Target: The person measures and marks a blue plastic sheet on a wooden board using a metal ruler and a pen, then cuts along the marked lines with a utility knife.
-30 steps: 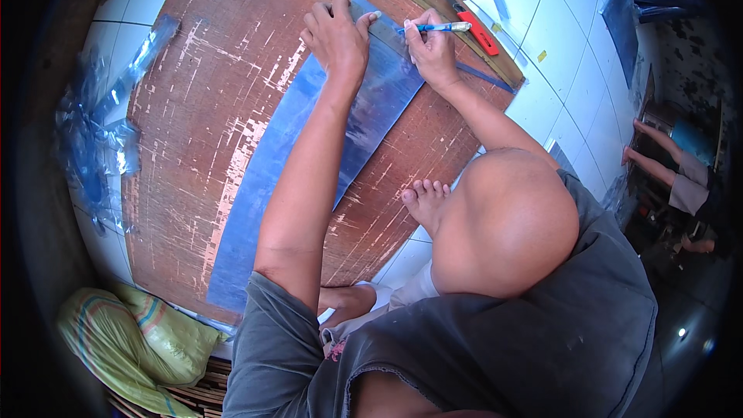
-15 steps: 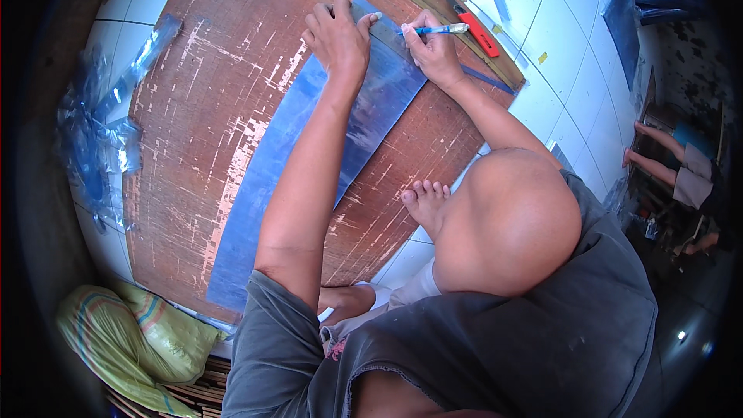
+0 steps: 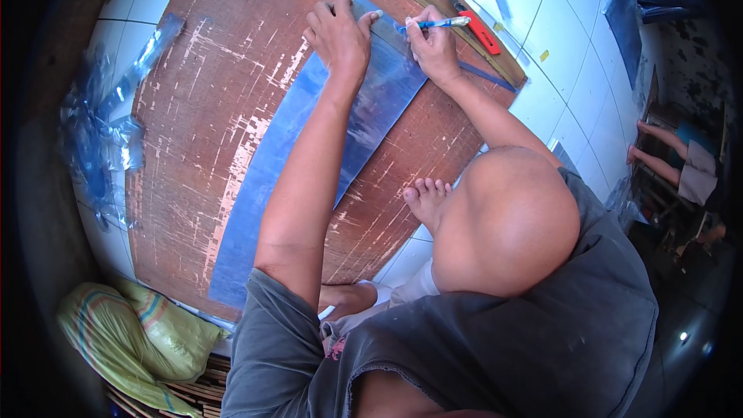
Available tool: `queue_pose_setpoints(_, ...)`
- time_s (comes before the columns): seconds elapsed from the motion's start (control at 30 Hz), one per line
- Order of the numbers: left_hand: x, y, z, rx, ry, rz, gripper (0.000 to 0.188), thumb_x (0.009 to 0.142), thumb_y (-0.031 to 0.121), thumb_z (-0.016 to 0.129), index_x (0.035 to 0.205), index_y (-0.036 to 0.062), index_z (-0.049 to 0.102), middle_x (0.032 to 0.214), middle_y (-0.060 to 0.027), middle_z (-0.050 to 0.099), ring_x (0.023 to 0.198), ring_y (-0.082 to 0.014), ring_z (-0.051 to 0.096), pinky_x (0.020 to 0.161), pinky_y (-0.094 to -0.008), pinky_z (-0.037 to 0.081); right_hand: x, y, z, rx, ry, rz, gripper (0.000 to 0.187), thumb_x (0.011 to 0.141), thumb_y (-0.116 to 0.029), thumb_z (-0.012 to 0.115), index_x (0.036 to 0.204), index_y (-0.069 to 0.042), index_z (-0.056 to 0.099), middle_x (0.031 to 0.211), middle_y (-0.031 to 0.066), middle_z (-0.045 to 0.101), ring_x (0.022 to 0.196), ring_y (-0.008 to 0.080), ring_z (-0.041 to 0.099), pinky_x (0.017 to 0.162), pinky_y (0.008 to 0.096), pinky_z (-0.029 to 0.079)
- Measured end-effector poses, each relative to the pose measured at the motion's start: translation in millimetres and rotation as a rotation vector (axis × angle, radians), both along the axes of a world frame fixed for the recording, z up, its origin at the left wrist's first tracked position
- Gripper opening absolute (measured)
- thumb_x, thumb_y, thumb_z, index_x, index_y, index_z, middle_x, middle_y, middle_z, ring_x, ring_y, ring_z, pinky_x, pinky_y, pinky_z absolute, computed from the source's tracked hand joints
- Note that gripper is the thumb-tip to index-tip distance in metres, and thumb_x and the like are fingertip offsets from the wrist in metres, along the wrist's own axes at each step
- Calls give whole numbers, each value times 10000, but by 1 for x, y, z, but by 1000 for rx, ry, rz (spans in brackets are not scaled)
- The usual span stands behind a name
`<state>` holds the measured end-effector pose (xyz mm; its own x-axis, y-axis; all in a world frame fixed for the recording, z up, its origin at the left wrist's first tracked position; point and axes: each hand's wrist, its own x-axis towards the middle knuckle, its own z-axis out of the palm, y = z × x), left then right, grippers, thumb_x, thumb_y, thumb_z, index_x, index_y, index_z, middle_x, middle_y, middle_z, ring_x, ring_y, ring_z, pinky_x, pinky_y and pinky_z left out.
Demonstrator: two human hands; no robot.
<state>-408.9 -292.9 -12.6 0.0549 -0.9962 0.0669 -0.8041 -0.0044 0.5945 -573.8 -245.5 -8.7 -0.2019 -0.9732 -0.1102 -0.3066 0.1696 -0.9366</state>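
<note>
Across the worn brown board lies the long blue sheet, running from its near-left corner up to the far edge. I see my left hand pressed flat on the sheet's far end, fingers spread, gripping nothing. My right hand is closed around a blue pen, tip at the sheet's edge. To do this well, I judge, keep the left palm heavy so the sheet cannot creep, and draw steadily. A red cutter lies just beyond; crumpled plastic film sits left.
</note>
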Motion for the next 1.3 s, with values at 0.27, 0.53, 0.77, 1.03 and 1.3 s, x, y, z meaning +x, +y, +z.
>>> queue_pose_setpoints(0.27, 1, -1, -4, -21, -10, -3, 435, 851, 418, 801, 1130, 125, 642, 1114, -134, 599, 1091, -343, 536, 945, -483, 376, -4, -1, -7, -44, 61, 79, 214, 1049, -186, 615, 907, -76, 499, 665, -29, 546, 486, 35, 481, 435, 228, 362)
queue_pose_setpoints(0.53, 3, 0, -5, -9, -18, -4, 444, 843, 429, 807, 1130, 131, 646, 1129, -129, 603, 1091, -338, 537, 944, -476, 373, -3, 1, 1, -54, 106, 160, 211, 1054, -185, 608, 920, -62, 501, 683, -10, 560, 478, 48, 489, 422, 235, 375)
queue_pose_setpoints(0.77, 4, -3, -2, 26, 48, -8, 463, 839, 428, 810, 1145, 120, 648, 1154, -129, 601, 1126, -343, 523, 975, -486, 358, -21, 24, 15, -65, -54, -57, 217, 1060, -243, 609, 995, -37, 587, 764, 33, 628, 579, 67, 574, 519, 272, 468)
queue_pose_setpoints(1.03, 71, -28, 2, 292, 566, -180, 545, 925, 383, 784, 1241, -35, 632, 1114, -204, 738, 997, -257, 723, 863, -367, 576, -49, 93, 19, -127, 745, 210, 339, 897, -231, 781, 1120, -46, 604, 967, 147, 638, 915, 348, 646, 802, 435, 514)
queue_pose_setpoints(1.3, 282, -7, 61, 381, 170, -459, 326, 1005, 315, 686, 1115, 9, 705, 961, -132, 750, 887, -195, 706, 784, -358, 534, -43, 119, 26, -163, 649, 198, 385, 859, -155, 814, 1142, -24, 590, 1020, 180, 612, 917, 379, 637, 804, 433, 519)
